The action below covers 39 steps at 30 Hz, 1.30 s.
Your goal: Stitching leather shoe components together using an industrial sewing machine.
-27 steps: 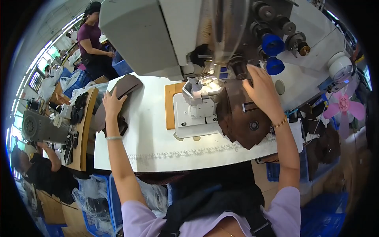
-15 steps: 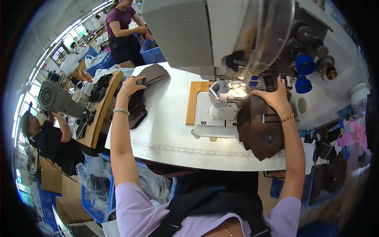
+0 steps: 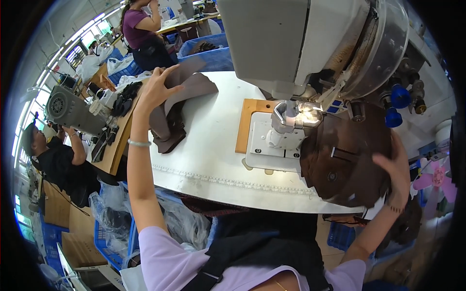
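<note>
I'm reaching wide across the worktop (image 3: 208, 145).
My left grip (image 3: 155, 92) is raised at brown pieces (image 3: 196, 87), can't tell if pinching; right grip (image 3: 399, 169) spread beside dark panels (image 3: 318, 162), worktop's right.

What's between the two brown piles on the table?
From left pile to right pile, the head view shows bare white tabletop, tan board, then white plate and metal part.

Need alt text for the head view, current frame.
A person's two bare hands reach over a white table: the left hand, thumb and fingers apart, is at a blurred brown piece above a brown stack. The right hand is at the right edge of brown pieces beside a lit grey machine.
</note>
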{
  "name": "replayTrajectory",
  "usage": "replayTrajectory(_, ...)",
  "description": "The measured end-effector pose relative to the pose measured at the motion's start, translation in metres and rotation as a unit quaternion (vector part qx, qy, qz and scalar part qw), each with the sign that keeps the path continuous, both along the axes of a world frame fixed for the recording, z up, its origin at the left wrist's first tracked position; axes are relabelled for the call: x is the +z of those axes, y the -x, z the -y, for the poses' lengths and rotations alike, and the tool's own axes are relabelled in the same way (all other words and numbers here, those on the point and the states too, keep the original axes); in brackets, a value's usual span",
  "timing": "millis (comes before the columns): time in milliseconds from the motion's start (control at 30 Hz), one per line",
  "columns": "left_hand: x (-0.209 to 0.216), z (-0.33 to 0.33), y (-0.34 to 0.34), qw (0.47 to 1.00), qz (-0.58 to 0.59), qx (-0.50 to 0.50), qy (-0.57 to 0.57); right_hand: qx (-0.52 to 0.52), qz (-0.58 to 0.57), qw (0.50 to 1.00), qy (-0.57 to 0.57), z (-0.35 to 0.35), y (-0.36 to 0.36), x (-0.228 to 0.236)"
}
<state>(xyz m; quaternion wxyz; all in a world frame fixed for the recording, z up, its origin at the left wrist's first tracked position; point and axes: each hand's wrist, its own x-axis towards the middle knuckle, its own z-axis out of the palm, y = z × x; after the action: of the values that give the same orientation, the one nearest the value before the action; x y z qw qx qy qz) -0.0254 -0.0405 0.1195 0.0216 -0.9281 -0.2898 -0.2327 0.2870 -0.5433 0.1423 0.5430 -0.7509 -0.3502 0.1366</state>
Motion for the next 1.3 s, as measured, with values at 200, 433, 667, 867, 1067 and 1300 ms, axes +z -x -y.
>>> replayTrajectory(200, -0.052, 0.104, -0.035, 0.975, -0.115, -0.085, 0.172, 0.256, -0.053, 0.93, -0.258, 0.099, 0.022, -0.055)
replayTrajectory(433, -0.108, 0.102, -0.074, 0.955, -0.162, -0.066, 0.24, 0.14, -0.059, 0.921, -0.357, 0.038, 0.082, -0.082)
replayTrajectory(667, -0.13, 0.097, -0.111, 0.952, 0.052, 0.0, 0.3, -0.006, -0.162, 0.931, -0.326, -0.061, 0.089, -0.141)
replayTrajectory(867, -0.042, 0.127, -0.067, 0.915, 0.314, -0.043, 0.248, -0.047, -0.22, 0.925, -0.307, -0.078, 0.094, -0.144)
replayTrajectory(1067, 0.0, 0.233, -0.034, 0.934, 0.158, -0.188, 0.261, -0.024, -0.302, 0.883, -0.358, -0.087, 0.105, -0.142)
replayTrajectory(1300, -0.041, 0.251, -0.072, 0.969, 0.044, -0.231, 0.079, 0.093, -0.426, 0.815, -0.38, -0.103, 0.139, -0.15)
